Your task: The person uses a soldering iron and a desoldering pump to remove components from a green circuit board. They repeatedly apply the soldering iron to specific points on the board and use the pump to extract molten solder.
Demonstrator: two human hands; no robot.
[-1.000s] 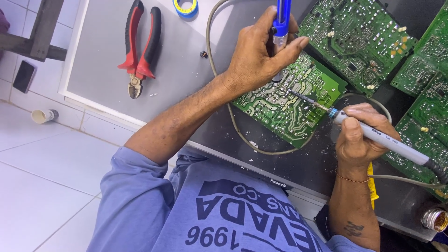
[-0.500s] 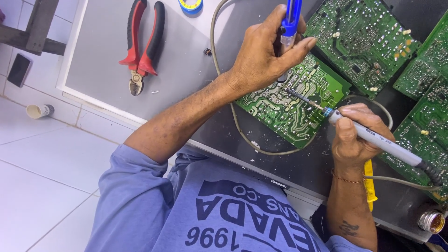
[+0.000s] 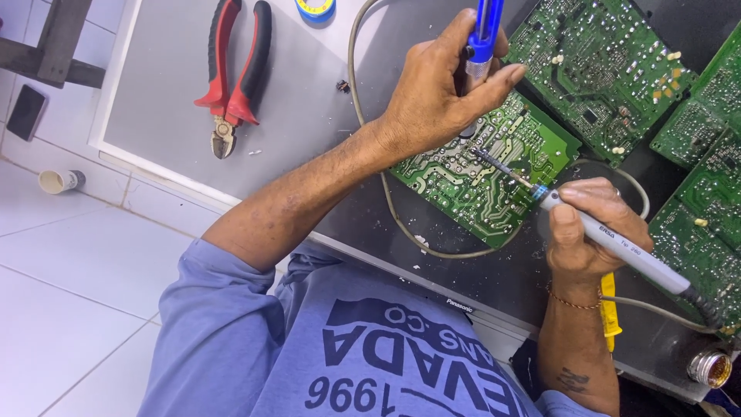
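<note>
Pressing down on a green circuit board (image 3: 471,174) that lies solder side up near the worktop's front edge, the left hand (image 3: 432,100) has its grip clenched around a blue pen-shaped tool (image 3: 482,35), probably a desoldering pump, held upright with its tip hidden behind the fingers. The right hand (image 3: 590,232) has its grip closed around the pale grey handle of a soldering iron (image 3: 617,247), and the iron's thin dark tip slants up and left until it touches the board's solder tracks just beside the left hand's thumb. A grey cable (image 3: 386,193) loops from the back of the worktop, under the left wrist, along the board's near edge and round toward the right hand (where it ends cannot be told). More green circuit boards (image 3: 610,69) lie on the dark part of the worktop (image 3: 494,278) toward the back right corner, well apart from the iron's tip. On the light grey part of the worktop at the left, red-handled cutting pliers (image 3: 231,77) rest with their jaws pointing at the front edge, and a small blue and yellow roll (image 3: 315,8) sits at the back edge. A yellow tool handle (image 3: 610,313) shows just beside the right wrist, and a metal screw-thread socket (image 3: 708,368) sits at the front right corner. Below the worktop, a small white cup (image 3: 60,181) lies on the tiled floor (image 3: 69,309).
</note>
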